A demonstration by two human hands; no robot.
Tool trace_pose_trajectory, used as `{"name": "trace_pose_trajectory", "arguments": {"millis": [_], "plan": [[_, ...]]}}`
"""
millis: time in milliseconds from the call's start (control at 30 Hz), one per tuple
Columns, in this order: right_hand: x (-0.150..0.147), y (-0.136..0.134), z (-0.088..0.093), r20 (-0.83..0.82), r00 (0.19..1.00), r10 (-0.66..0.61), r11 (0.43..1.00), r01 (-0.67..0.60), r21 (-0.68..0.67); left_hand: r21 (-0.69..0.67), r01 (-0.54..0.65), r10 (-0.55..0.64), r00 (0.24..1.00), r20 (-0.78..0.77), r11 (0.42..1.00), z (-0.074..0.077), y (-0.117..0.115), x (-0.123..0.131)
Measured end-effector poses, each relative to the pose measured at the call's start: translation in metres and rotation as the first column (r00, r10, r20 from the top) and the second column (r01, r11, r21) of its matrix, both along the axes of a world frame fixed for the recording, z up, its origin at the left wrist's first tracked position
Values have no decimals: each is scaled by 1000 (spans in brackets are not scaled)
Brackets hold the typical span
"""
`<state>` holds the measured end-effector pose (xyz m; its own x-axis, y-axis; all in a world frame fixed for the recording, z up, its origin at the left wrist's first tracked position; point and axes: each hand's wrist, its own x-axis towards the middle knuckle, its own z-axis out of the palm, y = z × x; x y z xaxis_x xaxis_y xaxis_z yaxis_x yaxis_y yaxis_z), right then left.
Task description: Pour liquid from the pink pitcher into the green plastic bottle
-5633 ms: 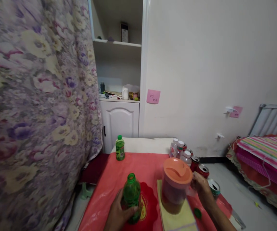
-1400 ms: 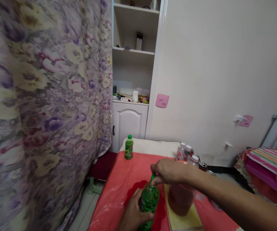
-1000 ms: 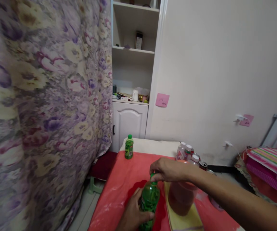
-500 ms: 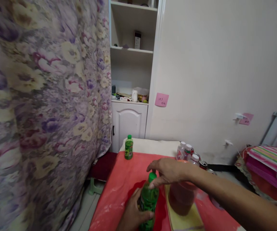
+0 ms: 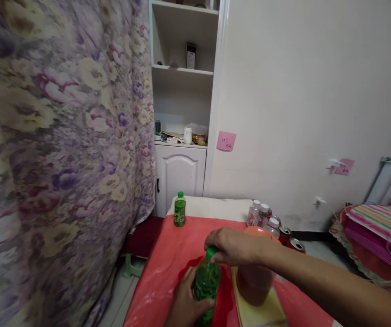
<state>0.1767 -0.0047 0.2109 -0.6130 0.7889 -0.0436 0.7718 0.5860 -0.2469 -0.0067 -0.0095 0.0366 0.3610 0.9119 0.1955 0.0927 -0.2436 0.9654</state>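
Observation:
A green plastic drink bottle stands upright at the near part of the red-covered table. Wrapped around its lower body is my left hand. From above, the fingers of my right hand close on its green cap. Beneath my right forearm sits a plastic tub with an orange rim, holding reddish-brown liquid; the arm hides part of it. The tub rests on a yellow pad. A second green bottle, capped, is upright near the table's far left corner.
Several clear bottles with white caps and opened drink cans stand along the table's right side. A floral curtain hangs at left. Behind the table are a white cabinet and a wall with a pink note.
My right hand has come down onto the bottle cap, its fingers now curled around it. My left hand keeps its hold on the bottle. The whole view has shifted slightly.

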Motion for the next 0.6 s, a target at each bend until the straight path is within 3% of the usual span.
{"name": "trace_pose_trajectory", "arguments": {"millis": [300,500,600], "plan": [[-3,17,0,43,995,89,995,-90,34,-32,-12,15,997,82,999,-16,14,1],[29,43,29,-13,998,-69,989,70,126,-27,-221,222,974,41,975,-33,32,-9],[58,62,45,-26,979,-200,961,201,188,-89,-226,233,970,67,970,-38,37,-11]]}}
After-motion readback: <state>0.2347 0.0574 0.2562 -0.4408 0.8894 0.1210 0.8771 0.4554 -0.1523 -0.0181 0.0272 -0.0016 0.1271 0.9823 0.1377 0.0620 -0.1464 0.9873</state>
